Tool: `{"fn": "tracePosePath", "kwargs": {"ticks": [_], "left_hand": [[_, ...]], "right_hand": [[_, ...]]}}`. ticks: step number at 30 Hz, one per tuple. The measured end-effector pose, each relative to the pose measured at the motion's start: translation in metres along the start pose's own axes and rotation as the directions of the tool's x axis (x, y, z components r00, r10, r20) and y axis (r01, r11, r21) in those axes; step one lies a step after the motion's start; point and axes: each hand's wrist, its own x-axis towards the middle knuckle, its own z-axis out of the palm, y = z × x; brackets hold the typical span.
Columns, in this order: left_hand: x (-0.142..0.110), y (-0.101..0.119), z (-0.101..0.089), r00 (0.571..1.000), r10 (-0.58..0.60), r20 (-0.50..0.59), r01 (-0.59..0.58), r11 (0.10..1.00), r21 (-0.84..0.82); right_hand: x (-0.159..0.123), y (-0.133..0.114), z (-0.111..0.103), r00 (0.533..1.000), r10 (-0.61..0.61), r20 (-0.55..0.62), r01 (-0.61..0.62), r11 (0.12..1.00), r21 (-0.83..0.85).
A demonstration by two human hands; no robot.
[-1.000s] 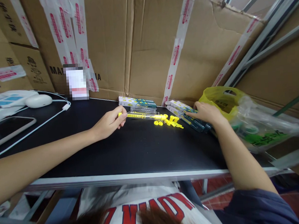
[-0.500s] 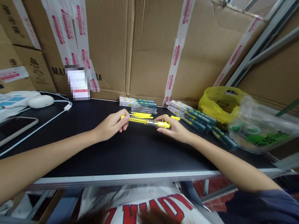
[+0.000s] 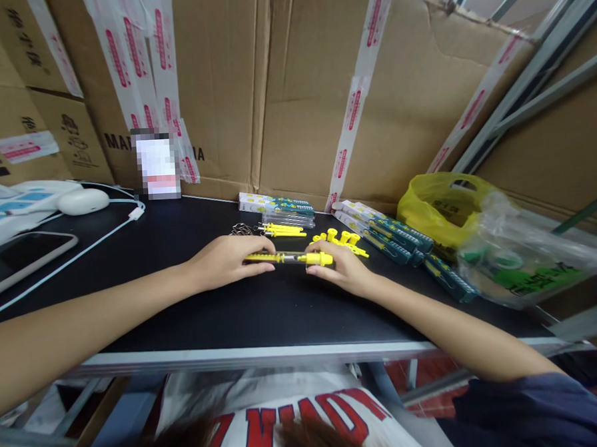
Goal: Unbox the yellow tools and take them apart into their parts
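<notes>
Between my two hands lies a slim, clear syringe-like tube (image 3: 287, 257) with yellow parts, held level just above the black tabletop (image 3: 283, 311). My left hand (image 3: 235, 261) grips its left end, where a yellow strip with dark marks shows. At the right end, the fingers of my right hand (image 3: 338, 267) close around the tube beside its yellow end piece (image 3: 319, 258). Just behind my right hand are loose yellow caps and small parts (image 3: 348, 237). Several yellow rods (image 3: 285, 230) and clear tubes (image 3: 288, 219) lie behind the held piece. Metal rings (image 3: 241, 230) sit beyond my left hand.
Slim printed boxes (image 3: 275, 203) lie at the back, and more boxes (image 3: 383, 229) at the right. A yellow plastic bag (image 3: 442, 206) and a clear bag (image 3: 520, 258) stand far right. At left are a phone (image 3: 34, 254), a power strip (image 3: 22, 201) and a cable (image 3: 80, 265).
My right hand has come left from the boxes and taken hold of the tube's right end. The tube has moved nearer to me, and my left hand has shifted its grip on it.
</notes>
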Motion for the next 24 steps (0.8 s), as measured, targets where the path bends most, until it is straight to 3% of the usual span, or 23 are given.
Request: {"fn": "tracePosePath", "kwargs": {"ticks": [4,10,16,24], "left_hand": [[-0.0002,0.0065,0.0054,0.996,0.092,0.023,-0.094,0.991,0.099],[-0.0007,0.0047,0.0055,0.999,0.042,-0.011,-0.039,0.982,0.187],[-0.0015,0.0019,0.0035,1.000,0.024,-0.008,-0.021,0.970,0.243],[-0.0016,0.0034,0.0042,0.996,0.078,0.054,-0.091,0.946,0.312]], "right_hand": [[-0.0011,-0.0075,0.0069,0.999,-0.041,-0.002,0.041,0.999,0.031],[-0.0053,0.0002,0.0090,0.992,0.021,-0.127,-0.010,0.997,0.083],[-0.0027,0.0013,0.0100,0.999,0.013,-0.049,-0.008,0.996,0.091],[-0.0020,-0.0008,0.0110,0.998,0.008,-0.065,0.001,0.989,0.145]]}}
